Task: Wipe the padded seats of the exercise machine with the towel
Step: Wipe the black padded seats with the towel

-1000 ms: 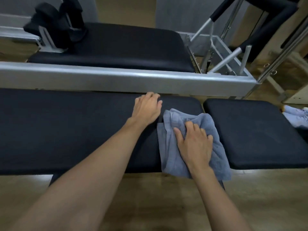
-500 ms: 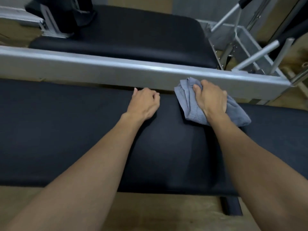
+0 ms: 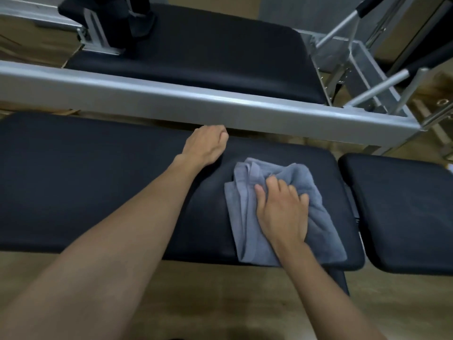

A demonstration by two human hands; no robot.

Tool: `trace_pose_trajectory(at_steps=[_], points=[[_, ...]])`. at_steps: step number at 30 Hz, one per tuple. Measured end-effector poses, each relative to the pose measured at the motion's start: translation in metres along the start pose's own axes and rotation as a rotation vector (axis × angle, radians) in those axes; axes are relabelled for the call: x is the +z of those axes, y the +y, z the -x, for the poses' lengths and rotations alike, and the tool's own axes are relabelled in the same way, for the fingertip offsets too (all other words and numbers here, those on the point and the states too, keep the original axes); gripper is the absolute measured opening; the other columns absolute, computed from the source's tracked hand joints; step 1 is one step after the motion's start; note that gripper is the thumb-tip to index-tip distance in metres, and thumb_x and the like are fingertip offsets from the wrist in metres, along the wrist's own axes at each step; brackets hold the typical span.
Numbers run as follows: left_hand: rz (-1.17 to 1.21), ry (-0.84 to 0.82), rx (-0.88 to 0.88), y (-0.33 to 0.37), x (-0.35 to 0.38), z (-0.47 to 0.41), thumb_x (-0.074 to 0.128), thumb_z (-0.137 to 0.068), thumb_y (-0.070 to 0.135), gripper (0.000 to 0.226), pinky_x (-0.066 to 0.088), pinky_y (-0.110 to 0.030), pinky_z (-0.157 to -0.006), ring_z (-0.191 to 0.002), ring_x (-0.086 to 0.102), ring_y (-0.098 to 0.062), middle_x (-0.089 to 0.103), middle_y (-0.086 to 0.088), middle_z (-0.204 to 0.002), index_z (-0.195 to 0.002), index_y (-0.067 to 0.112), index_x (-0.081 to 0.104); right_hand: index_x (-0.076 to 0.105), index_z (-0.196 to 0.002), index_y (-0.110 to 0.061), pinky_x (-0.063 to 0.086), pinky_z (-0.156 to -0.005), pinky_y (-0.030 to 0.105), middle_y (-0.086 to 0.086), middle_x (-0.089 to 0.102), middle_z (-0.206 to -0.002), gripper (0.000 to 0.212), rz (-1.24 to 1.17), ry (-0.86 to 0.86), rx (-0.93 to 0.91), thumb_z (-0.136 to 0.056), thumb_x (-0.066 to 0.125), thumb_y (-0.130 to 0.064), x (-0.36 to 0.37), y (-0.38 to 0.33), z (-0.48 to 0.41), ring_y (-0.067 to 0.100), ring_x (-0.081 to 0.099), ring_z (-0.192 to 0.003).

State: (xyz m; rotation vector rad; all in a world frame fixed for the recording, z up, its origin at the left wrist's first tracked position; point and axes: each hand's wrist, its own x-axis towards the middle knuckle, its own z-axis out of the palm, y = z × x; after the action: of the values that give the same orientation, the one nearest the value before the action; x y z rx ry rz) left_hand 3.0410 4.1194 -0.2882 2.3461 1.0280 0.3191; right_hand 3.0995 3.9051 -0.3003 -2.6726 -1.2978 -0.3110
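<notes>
A long black padded seat (image 3: 85, 182) runs across the middle of the view. A crumpled grey-blue towel (image 3: 245, 217) lies on its right end, reaching the near edge. My right hand (image 3: 282, 209) presses down on the towel with the fingers bunching the cloth. My left hand (image 3: 206, 146) rests at the seat's far edge, fingers curled over it and out of sight, holding no object. A second, shorter black padded seat (image 3: 402, 217) sits to the right across a narrow gap. A third black pad (image 3: 208, 55) lies beyond the metal rail.
A grey metal rail (image 3: 147, 96) crosses the view just behind the long seat. Metal bars and a frame (image 3: 362, 69) stand at the upper right. A black upright fixture (image 3: 115, 23) sits on the far pad's left. Wooden floor (image 3: 220, 303) lies below.
My right hand has dragged the towel from the seat's far edge by the rail back toward the near edge. My left hand has stayed at the far edge.
</notes>
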Motion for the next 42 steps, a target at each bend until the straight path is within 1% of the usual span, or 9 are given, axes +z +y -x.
trace_pose_trajectory(at_steps=[7,11,16,19,23,31,34,38,42], points=[[0.06,0.069,0.048,-0.031,0.014,-0.025,0.031,-0.096,0.024,0.039,0.05,-0.043,-0.078,-0.087,0.06,-0.029,0.069,-0.012,-0.099,-0.097,0.007,0.066,0.055,-0.104,-0.011,0.037,-0.086,0.049,0.017,0.067,-0.101,0.036,-0.026,0.043,0.023,-0.102,0.031,-0.038,0.054,-0.015,-0.151,0.038,0.059,-0.095],[-0.125,0.106,0.141,-0.046,0.009,-0.009,0.033,-0.098,0.023,0.037,0.042,-0.038,-0.093,-0.094,0.06,-0.028,0.068,-0.01,-0.107,-0.107,0.008,0.065,0.057,-0.108,-0.009,0.037,-0.086,0.046,0.018,0.067,-0.106,0.041,0.047,-0.013,0.04,-0.102,0.028,-0.037,0.062,-0.018,-0.187,0.038,0.059,-0.097],[0.002,0.035,0.067,-0.068,-0.017,0.011,0.031,-0.101,0.017,0.04,0.021,-0.033,-0.116,-0.123,0.053,-0.027,0.061,-0.012,-0.131,-0.128,0.007,0.06,0.056,-0.103,-0.01,0.037,-0.083,0.048,0.018,0.066,-0.103,0.041,0.012,0.033,0.083,-0.101,0.03,-0.042,0.038,-0.033,-0.124,0.037,0.058,-0.094],[0.151,-0.038,-0.013,-0.06,-0.03,0.013,0.03,-0.104,0.03,0.046,0.03,-0.033,-0.106,-0.113,0.056,-0.03,0.066,-0.013,-0.119,-0.113,0.003,0.066,0.054,-0.091,-0.014,0.038,-0.074,0.045,0.013,0.067,-0.089,0.038,-0.023,0.025,0.082,-0.098,0.032,-0.043,0.022,-0.056,-0.064,0.034,0.06,-0.081],[0.223,-0.095,-0.106,-0.055,-0.043,0.014,0.027,-0.102,0.046,0.053,0.039,-0.035,-0.097,-0.117,0.055,-0.026,0.064,-0.009,-0.126,-0.119,0.015,0.066,0.057,-0.09,-0.015,0.04,-0.071,0.044,0.009,0.065,-0.081,0.033,-0.002,0.01,0.042,-0.096,0.041,-0.043,0.0,-0.084,0.01,0.031,0.06,-0.075],[0.113,-0.045,-0.038,-0.064,-0.035,0.011,0.028,-0.103,0.047,0.054,0.038,-0.027,-0.09,-0.116,0.056,-0.024,0.065,-0.008,-0.124,-0.114,0.012,0.068,0.06,-0.095,-0.014,0.039,-0.072,0.045,0.008,0.065,-0.081,0.03,-0.111,0.073,-0.126,-0.098,0.045,-0.039,0.011,-0.108,0.021,0.031,0.059,-0.074],[-0.115,-0.008,-0.001,-0.085,-0.05,-0.001,0.023,-0.103,0.047,0.054,0.031,-0.044,-0.11,-0.113,0.057,-0.034,0.066,-0.015,-0.116,-0.101,0.012,0.063,0.059,-0.097,-0.014,0.038,-0.073,0.045,0.009,0.067,-0.083,0.032,-0.125,0.104,-0.127,-0.099,0.04,-0.04,0.029,-0.112,-0.03,0.031,0.06,-0.077],[-0.431,0.034,-0.227,-0.148,-0.088,0.004,0.023,-0.105,0.039,0.052,0.019,-0.057,-0.113,-0.12,0.05,-0.042,0.059,-0.026,-0.126,-0.116,0.005,0.06,0.056,-0.107,-0.012,0.038,-0.081,0.047,0.014,0.068,-0.098,0.039,-0.104,0.102,-0.157,-0.101,0.03,-0.041,0.055,-0.127,-0.121,0.035,0.061,-0.089],[-0.429,-0.058,-0.18,-0.174,-0.099,0.023,0.025,-0.106,0.032,0.047,0.01,-0.055,-0.118,-0.145,0.025,-0.033,0.037,-0.011,-0.154,-0.145,0.013,0.04,0.055,-0.115,-0.006,0.036,-0.089,0.048,0.02,0.065,-0.111,0.043,-0.084,-0.015,-0.164,-0.101,0.029,-0.037,0.069,-0.141,-0.183,0.039,0.059,-0.101]])
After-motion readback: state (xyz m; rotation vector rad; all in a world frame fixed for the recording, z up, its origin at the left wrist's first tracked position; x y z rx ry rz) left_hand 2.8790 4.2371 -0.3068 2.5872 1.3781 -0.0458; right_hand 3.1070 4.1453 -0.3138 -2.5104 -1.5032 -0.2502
